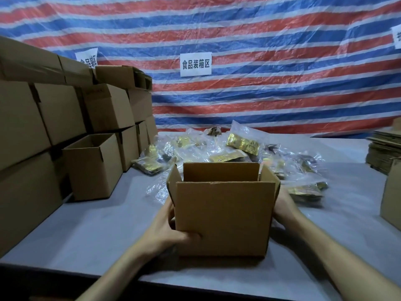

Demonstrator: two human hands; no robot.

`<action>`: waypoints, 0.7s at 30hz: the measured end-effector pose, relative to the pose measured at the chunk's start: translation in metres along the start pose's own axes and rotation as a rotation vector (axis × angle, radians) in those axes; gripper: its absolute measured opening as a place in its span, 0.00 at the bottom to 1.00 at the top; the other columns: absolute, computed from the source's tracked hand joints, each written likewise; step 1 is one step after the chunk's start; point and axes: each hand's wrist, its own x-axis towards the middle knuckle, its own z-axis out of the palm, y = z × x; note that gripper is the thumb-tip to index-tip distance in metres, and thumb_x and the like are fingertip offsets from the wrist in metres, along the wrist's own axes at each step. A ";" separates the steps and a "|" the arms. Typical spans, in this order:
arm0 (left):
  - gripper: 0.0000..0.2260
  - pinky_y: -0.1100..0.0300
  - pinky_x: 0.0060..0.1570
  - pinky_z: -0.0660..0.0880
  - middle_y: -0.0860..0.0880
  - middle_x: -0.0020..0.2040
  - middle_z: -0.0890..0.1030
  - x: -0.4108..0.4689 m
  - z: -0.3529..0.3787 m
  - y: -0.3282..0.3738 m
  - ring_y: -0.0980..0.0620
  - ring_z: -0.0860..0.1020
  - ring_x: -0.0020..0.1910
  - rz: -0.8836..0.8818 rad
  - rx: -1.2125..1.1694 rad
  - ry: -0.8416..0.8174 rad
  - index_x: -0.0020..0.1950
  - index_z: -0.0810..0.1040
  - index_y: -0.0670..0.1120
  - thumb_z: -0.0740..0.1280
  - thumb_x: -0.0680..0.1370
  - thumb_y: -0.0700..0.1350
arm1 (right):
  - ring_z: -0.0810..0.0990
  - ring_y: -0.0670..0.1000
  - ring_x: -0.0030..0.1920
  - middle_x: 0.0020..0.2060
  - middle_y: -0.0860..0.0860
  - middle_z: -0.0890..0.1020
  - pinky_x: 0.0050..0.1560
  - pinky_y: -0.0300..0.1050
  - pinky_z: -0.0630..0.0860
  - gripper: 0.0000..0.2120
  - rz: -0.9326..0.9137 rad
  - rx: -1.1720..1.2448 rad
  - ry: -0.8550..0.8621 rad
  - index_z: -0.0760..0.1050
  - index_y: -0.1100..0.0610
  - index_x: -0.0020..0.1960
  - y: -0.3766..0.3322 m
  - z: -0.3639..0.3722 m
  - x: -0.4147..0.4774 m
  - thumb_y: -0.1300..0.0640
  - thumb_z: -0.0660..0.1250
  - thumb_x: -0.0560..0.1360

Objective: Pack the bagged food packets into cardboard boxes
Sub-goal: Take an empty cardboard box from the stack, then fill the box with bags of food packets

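Head view, box (221, 216) upright, long axis crosswise

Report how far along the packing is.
Done: a stack of closed boxes stands at the left, though their contents are hidden. In hand: the left hand and right hand hold an open box upright on the table, flaps up; no packet shows inside. Left: the pile of bagged packets behind it lies loose, and flat cardboard waits at the right.

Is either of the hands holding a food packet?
No, the left hand and right hand both grip the sides of the open cardboard box, while the bagged packets lie piled behind it.
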 end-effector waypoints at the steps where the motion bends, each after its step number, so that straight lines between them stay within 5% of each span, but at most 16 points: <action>1: 0.44 0.50 0.59 0.79 0.45 0.61 0.82 0.000 0.000 -0.001 0.46 0.81 0.61 0.005 0.000 0.003 0.72 0.69 0.47 0.81 0.58 0.46 | 0.83 0.52 0.33 0.30 0.51 0.84 0.31 0.43 0.77 0.19 -0.017 -0.010 0.016 0.81 0.54 0.36 0.004 0.001 0.000 0.75 0.65 0.76; 3: 0.43 0.49 0.59 0.79 0.45 0.61 0.82 0.000 0.000 -0.004 0.46 0.81 0.61 -0.002 -0.007 0.009 0.72 0.70 0.46 0.80 0.58 0.46 | 0.84 0.47 0.36 0.33 0.50 0.85 0.34 0.42 0.79 0.20 -0.045 -0.010 0.096 0.83 0.52 0.38 0.014 0.001 -0.002 0.75 0.65 0.76; 6: 0.40 0.58 0.55 0.79 0.49 0.59 0.83 0.001 0.000 -0.006 0.50 0.82 0.59 -0.022 0.015 0.013 0.70 0.71 0.47 0.80 0.59 0.45 | 0.85 0.48 0.45 0.43 0.52 0.86 0.47 0.49 0.80 0.08 -0.046 -0.032 0.299 0.80 0.53 0.49 0.023 -0.005 0.000 0.64 0.65 0.81; 9: 0.38 0.53 0.57 0.79 0.46 0.59 0.83 0.003 0.001 -0.008 0.47 0.82 0.59 -0.035 0.042 0.009 0.69 0.72 0.45 0.80 0.60 0.40 | 0.82 0.38 0.39 0.42 0.51 0.83 0.42 0.37 0.77 0.06 -0.064 0.010 0.625 0.75 0.54 0.49 0.023 -0.020 0.005 0.55 0.62 0.83; 12: 0.39 0.54 0.55 0.80 0.45 0.59 0.83 0.005 0.002 -0.012 0.46 0.82 0.58 -0.042 0.032 -0.004 0.68 0.73 0.44 0.80 0.58 0.40 | 0.83 0.57 0.49 0.48 0.63 0.83 0.54 0.55 0.79 0.11 -0.008 0.077 0.850 0.72 0.62 0.58 0.027 -0.031 0.009 0.54 0.61 0.84; 14: 0.41 0.61 0.49 0.80 0.50 0.57 0.84 0.006 0.002 -0.014 0.51 0.83 0.56 -0.048 0.004 -0.021 0.68 0.73 0.47 0.81 0.56 0.45 | 0.82 0.56 0.46 0.44 0.59 0.83 0.49 0.58 0.78 0.09 0.025 0.127 0.833 0.70 0.61 0.58 0.029 -0.031 0.010 0.56 0.61 0.84; 17: 0.43 0.64 0.48 0.80 0.53 0.57 0.84 0.008 0.000 -0.015 0.53 0.83 0.55 -0.045 -0.030 -0.044 0.69 0.72 0.48 0.83 0.56 0.48 | 0.78 0.56 0.45 0.35 0.47 0.80 0.39 0.40 0.75 0.05 0.047 0.257 0.598 0.72 0.60 0.55 0.024 -0.024 0.004 0.65 0.61 0.80; 19: 0.44 0.61 0.49 0.80 0.49 0.58 0.84 0.010 0.000 -0.017 0.50 0.83 0.57 -0.038 -0.035 -0.048 0.71 0.71 0.48 0.84 0.57 0.49 | 0.79 0.65 0.48 0.43 0.59 0.81 0.43 0.44 0.78 0.19 0.073 0.277 0.424 0.72 0.62 0.64 0.024 -0.023 0.001 0.68 0.66 0.73; 21: 0.45 0.56 0.53 0.80 0.46 0.61 0.83 0.011 0.000 -0.017 0.47 0.82 0.60 -0.023 -0.045 -0.057 0.72 0.72 0.54 0.86 0.58 0.52 | 0.83 0.62 0.46 0.47 0.66 0.82 0.44 0.53 0.82 0.35 0.103 0.138 0.322 0.68 0.58 0.72 0.021 -0.021 -0.003 0.67 0.71 0.66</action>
